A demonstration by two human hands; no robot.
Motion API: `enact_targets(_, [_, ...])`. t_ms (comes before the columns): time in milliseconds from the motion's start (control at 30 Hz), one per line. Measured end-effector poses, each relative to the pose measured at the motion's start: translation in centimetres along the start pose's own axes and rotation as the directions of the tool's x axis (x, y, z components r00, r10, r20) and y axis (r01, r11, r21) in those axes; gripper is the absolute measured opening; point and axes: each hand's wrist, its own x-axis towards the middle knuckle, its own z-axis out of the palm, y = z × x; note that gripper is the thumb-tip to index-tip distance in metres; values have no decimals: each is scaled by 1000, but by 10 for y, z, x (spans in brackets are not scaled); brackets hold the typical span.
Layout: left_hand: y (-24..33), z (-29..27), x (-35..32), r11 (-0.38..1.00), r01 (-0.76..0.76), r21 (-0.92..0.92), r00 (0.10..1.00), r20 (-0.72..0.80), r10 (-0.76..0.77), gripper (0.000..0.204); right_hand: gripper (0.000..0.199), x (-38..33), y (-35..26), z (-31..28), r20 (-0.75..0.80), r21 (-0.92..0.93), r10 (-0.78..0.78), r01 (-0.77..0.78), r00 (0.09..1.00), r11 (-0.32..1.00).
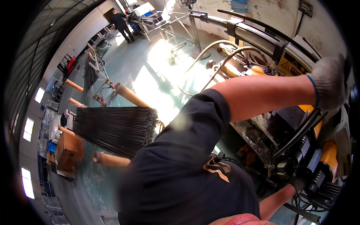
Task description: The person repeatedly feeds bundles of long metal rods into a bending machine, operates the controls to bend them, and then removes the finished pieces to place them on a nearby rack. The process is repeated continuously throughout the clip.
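Note:
My left hand (330, 84), in a grey knitted glove, is raised at the far right edge, beside the machine. Its fingers fall into the dark rim, so I cannot make out whether they grip anything. Lower down, my right hand (299, 183) wears a glove that looks dark in the shade. It is at the machine's black toothed blocks (317, 182), and its fingers are hidden. An orange rounded part (329, 159) of the machine sits just above those blocks. Several thin black bars (326, 193) stick out below them.
A large bundle of thin black rods (114, 127) lies behind me across brown tubes (129, 95). Ridged hoses (221, 56) loop beside the machine's long rail (247, 32). A cardboard box (69, 150) stands at left. Another person (119, 24) works far off by a bench.

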Motion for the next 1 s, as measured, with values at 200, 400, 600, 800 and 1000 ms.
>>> enact_targets(200, [23,38,11,989,-93,113,989,123,79,33,21,4,7,29,95,580,249,-257,964,773])
enact_targets(400, [23,56,20,986,-130,107,981,158,112,32,15,-1,-15,0,141,657,317,-328,938,679])
enact_targets(600, [24,56,20,984,-132,120,981,162,111,31,17,-1,-13,2,155,806,275,-282,949,520])
enact_targets(800, [28,56,20,982,-138,133,979,167,115,30,15,2,-18,4,131,787,305,-286,943,546])
enact_targets(1000, [33,61,23,980,-151,131,975,182,126,29,15,-1,-30,1,67,825,296,-219,953,521])
